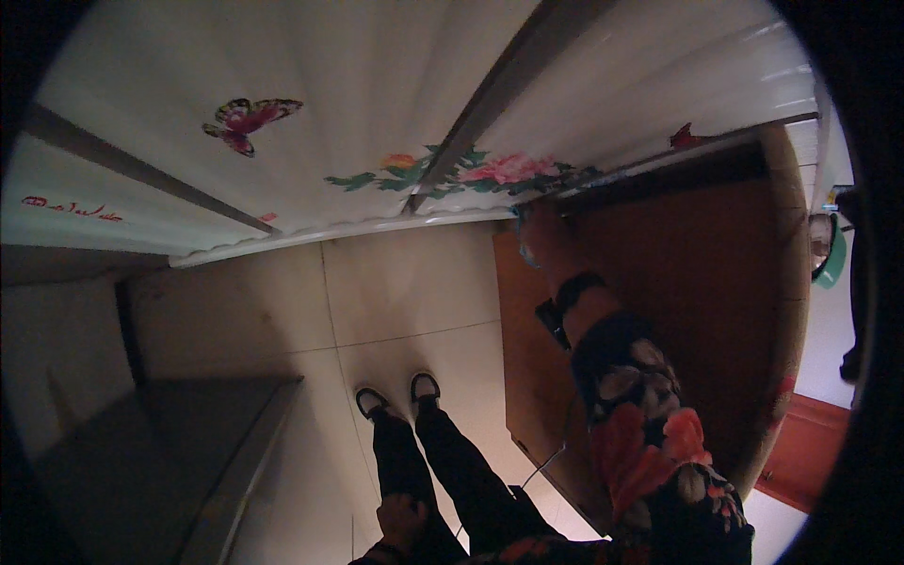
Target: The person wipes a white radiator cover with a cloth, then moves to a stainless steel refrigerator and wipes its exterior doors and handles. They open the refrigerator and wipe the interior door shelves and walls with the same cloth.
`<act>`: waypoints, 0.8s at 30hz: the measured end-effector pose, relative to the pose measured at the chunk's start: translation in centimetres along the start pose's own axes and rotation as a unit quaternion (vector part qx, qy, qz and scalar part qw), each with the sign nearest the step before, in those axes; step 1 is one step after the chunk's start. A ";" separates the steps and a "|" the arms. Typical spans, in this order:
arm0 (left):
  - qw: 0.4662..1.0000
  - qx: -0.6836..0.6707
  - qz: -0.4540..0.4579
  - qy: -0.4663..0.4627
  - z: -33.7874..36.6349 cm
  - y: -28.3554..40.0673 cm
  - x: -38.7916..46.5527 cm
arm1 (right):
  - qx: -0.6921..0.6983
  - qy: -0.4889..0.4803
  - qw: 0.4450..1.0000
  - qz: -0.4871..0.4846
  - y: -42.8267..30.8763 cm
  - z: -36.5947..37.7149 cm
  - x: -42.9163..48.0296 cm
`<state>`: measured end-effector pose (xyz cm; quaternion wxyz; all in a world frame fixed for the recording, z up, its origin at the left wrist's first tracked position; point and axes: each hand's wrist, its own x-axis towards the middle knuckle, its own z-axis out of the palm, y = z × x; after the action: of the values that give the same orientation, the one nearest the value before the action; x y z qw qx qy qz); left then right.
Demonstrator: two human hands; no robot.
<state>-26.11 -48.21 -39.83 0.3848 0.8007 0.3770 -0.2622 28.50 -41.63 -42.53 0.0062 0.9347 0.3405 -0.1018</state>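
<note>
My right hand (549, 236) reaches forward to the lower edge of tall, glossy white panels (367, 78), beside a printed pink flower. A light blue, thin thing (527, 247), perhaps a cloth, shows along its fingers; the shadow hides most of it. A dark band is round that wrist, above a floral sleeve (639, 424). My left hand (401, 519) hangs low by my thigh, its fingers curled and nothing seen in it. The panels bear a butterfly print and red writing, with dark strips between them.
A brown wooden surface (699, 282) with a pale curved rim lies under my right arm. Tiled floor (395, 282) shows around my shoes. A dark, flat-topped box-like object (176, 438) stands at the lower left. A green-rimmed item (833, 254) and a red surface (805, 452) are at the far right.
</note>
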 end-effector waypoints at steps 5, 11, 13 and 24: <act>1.000 0.007 0.007 -0.021 0.2 -0.7 -0.4 | -0.367 0.000 0.919 -0.141 2.7 4.5 0.0; 0.997 0.001 -0.014 -0.070 0.1 -1.0 1.1 | 0.102 -0.071 0.955 -0.271 -2.8 15.8 -10.6; 0.995 -0.053 -0.036 -0.080 -0.8 0.2 2.1 | 0.385 -0.299 0.873 0.021 -6.6 14.3 -14.0; 0.716 -0.669 0.044 0.192 -21.8 9.5 -0.5 | 0.679 -0.427 0.596 -0.040 -20.2 -14.5 -18.5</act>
<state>-15.96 -34.64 -23.12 0.7506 0.3830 0.4841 0.2356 4.46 -36.75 -23.57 -0.4895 0.5042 0.1685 -0.6912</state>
